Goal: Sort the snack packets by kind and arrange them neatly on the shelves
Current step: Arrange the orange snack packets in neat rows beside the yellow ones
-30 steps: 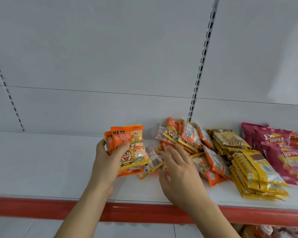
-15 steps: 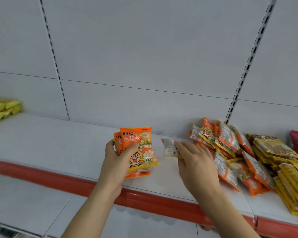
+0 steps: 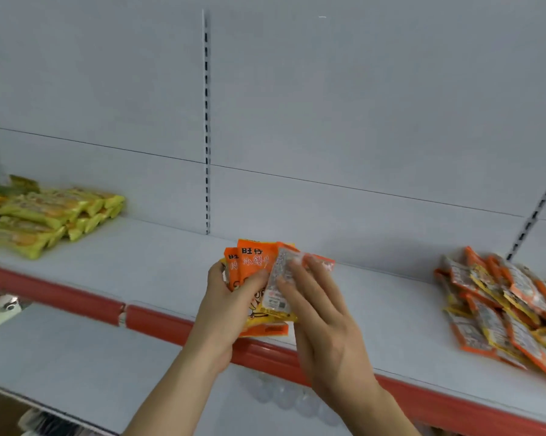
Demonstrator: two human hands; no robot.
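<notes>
My left hand (image 3: 230,303) grips a small stack of orange snack packets (image 3: 249,262) with a cartoon face, held above the white shelf (image 3: 158,265). With flat fingers my right hand (image 3: 315,313) presses one more orange packet (image 3: 281,278), its printed back facing me, onto the front of that stack. A loose heap of the same orange packets (image 3: 501,306) lies on the shelf at the far right, well apart from both hands.
A pile of yellow-green packets (image 3: 48,215) lies on the shelf at the far left. A red strip (image 3: 158,319) runs along the shelf's front edge. A lower white shelf (image 3: 76,366) sits beneath. A slotted upright (image 3: 206,121) divides the white back panel.
The view has swung left, so the orange heap now sits at the far right. My right hand has carried the single packet leftward and laid it against the stack in my left hand.
</notes>
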